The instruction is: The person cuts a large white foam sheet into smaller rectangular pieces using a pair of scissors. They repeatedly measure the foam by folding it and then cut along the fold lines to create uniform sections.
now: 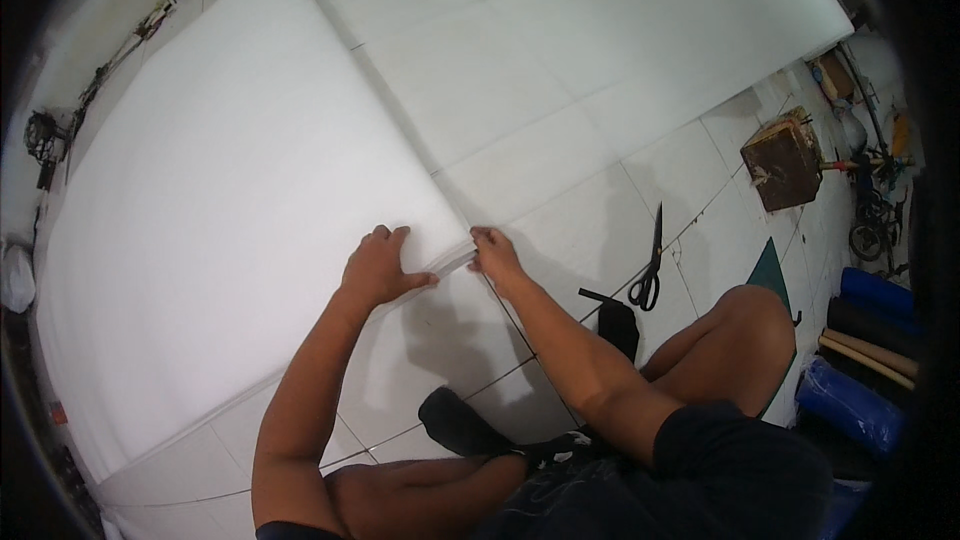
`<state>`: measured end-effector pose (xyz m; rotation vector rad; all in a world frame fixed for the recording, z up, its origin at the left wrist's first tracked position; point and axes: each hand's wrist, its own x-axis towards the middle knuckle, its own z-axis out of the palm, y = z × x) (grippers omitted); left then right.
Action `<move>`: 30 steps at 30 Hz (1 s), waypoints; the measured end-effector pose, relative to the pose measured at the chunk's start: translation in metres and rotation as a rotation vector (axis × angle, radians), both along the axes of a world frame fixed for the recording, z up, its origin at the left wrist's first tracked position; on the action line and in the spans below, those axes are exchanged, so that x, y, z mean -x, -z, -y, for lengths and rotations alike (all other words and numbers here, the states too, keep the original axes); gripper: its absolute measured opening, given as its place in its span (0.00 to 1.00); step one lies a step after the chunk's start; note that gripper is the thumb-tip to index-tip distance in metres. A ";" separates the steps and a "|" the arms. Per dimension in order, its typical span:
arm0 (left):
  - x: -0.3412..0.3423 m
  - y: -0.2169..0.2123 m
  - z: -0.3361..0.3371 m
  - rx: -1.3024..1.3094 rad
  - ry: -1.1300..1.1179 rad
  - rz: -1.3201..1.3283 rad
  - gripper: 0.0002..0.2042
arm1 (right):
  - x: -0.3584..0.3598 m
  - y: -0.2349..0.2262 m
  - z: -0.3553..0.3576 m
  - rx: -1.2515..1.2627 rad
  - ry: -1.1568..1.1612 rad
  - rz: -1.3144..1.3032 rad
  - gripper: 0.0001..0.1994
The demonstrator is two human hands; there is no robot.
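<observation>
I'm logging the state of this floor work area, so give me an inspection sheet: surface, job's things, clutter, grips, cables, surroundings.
Surface: white tiled floor, partly covered.
Job's things: stack of white foam sheets lying flat; a second white sheet spread beyond it.
Clutter: black scissors on the tiles; dark wooden box.
Grips: left hand pressed flat on the stack's corner; right hand pinching that corner's edge.
Cables: tangled wires along the left wall.
Surroundings: blue rolls and tools at the right; person seated on the floor.
</observation>
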<state>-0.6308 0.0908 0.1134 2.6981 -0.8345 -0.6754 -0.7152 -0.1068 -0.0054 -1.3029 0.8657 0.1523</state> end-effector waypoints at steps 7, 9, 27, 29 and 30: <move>0.000 0.009 -0.016 0.148 0.040 -0.009 0.30 | -0.008 -0.036 0.030 0.206 -0.099 0.188 0.19; -0.002 0.015 -0.018 0.244 0.018 -0.020 0.25 | -0.003 -0.045 0.036 0.288 -0.103 0.329 0.20; -0.001 0.016 -0.030 0.245 -0.168 -0.023 0.19 | -0.037 -0.096 0.014 0.866 -0.828 0.364 0.16; 0.000 0.014 -0.023 0.196 -0.123 -0.017 0.20 | -0.037 -0.093 0.010 0.862 -0.737 0.454 0.15; 0.001 0.012 -0.020 0.170 -0.100 -0.013 0.20 | -0.036 -0.091 0.009 0.858 -0.692 0.500 0.15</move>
